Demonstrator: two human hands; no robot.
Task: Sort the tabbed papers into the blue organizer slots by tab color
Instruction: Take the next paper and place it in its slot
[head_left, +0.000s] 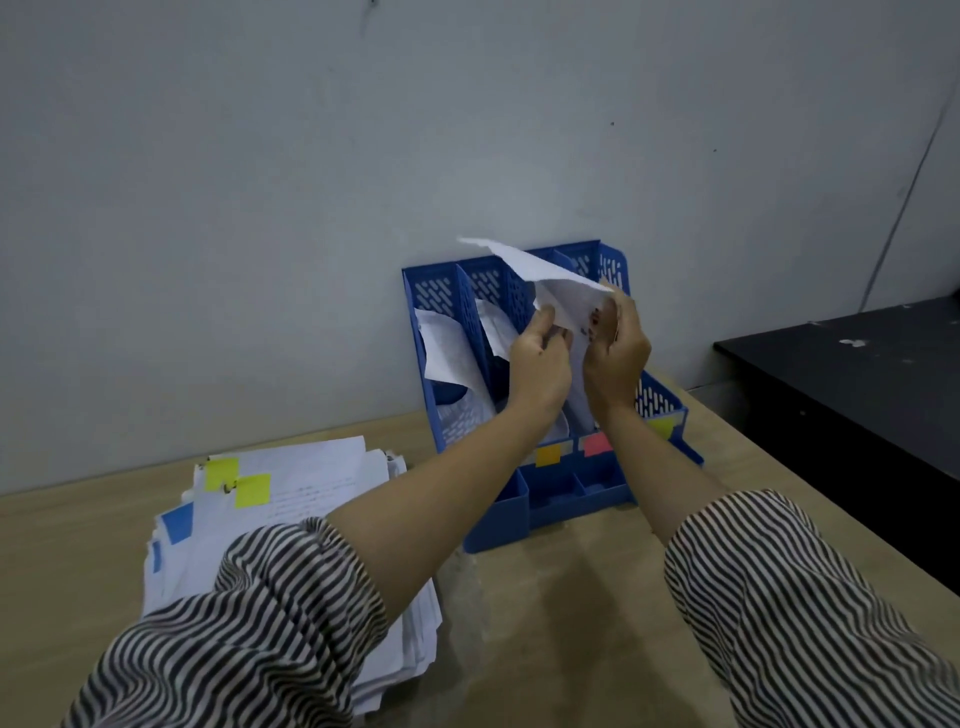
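A blue organizer (558, 499) with upright slots stands against the wall on the wooden table. Orange (548, 455), pink (596, 444) and yellow (661, 427) labels mark its front. White papers lie in the two leftmost slots (447, 348). Both hands hold one white sheet (550, 283) above the middle slots: my left hand (537, 364) pinches its lower edge, my right hand (615, 353) grips its right side. The sheet's tab is hidden. A stack of tabbed papers (311, 483) with yellow and blue tabs lies at the left.
A black surface (852, 384) sits lower at the right, past the table's edge. The grey wall stands right behind the organizer. Small open compartments (566, 493) run along the organizer's front. My striped sleeves cover part of the paper stack.
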